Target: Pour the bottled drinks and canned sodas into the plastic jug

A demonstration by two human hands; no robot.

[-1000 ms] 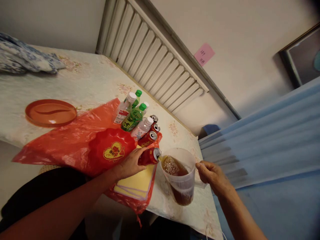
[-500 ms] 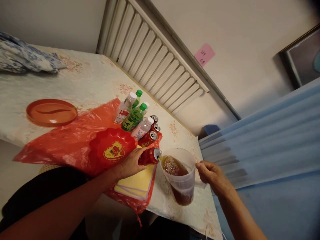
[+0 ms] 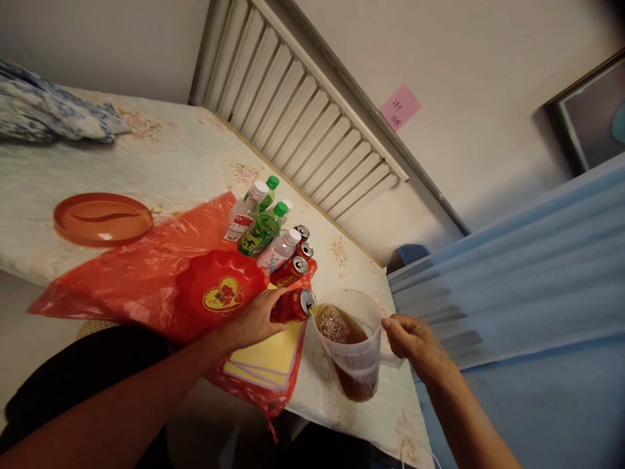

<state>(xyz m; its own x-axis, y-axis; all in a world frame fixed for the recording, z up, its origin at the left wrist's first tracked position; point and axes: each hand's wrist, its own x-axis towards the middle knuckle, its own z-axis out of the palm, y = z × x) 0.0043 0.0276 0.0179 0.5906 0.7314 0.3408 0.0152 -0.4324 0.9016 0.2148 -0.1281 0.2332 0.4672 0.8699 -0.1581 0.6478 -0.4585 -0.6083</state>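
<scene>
My left hand (image 3: 261,319) is wrapped round a red drink can (image 3: 293,306), its open top tilted toward the jug. A clear plastic jug (image 3: 354,371) leans its rim against or close to the can's mouth. It holds brown liquid with foam (image 3: 334,322) on top, and a little amber liquid shows between rim and can. At the jug's right side, my right hand (image 3: 413,339) is closed on its handle, partly hidden by the fingers. Several more red cans (image 3: 290,271) stand just behind the held one.
Bottles with green caps (image 3: 263,231) and white caps (image 3: 280,251) stand behind a red scalloped dish (image 3: 195,286). A red plastic bag (image 3: 122,280) and yellow cloths (image 3: 258,361) lie near the table edge. Farther left are an orange-brown plate (image 3: 105,238) and patterned fabric (image 3: 49,111). A blue curtain (image 3: 512,273) hangs right.
</scene>
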